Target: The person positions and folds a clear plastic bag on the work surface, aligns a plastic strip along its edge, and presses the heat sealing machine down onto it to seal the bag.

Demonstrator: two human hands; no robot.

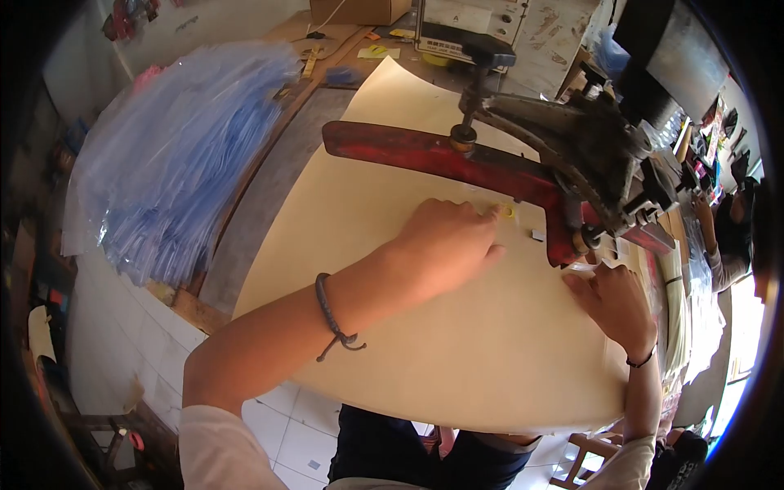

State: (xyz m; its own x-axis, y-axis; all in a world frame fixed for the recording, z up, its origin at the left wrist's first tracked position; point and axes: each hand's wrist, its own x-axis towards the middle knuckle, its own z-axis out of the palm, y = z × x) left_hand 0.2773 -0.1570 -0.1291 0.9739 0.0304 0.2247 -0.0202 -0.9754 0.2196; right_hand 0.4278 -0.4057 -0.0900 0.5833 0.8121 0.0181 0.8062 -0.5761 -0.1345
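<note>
My left hand rests over the tan sheet with its fingers curled in. Its index fingertip is at a small yellow mark or piece, just in front of the red metal bar of a heat-press machine. Whatever lies under those fingers is hidden. My right hand has its fingers bent together beside the near end of the bar, by a shiny bit of clear plastic. What it pinches, if anything, is too small to make out. A small pale block lies between my hands.
A large heap of clear bluish plastic sleeves lies at the left. Behind the machine stand a control box with knobs and a cardboard box. More plastic hangs at the right, where another person's arm shows.
</note>
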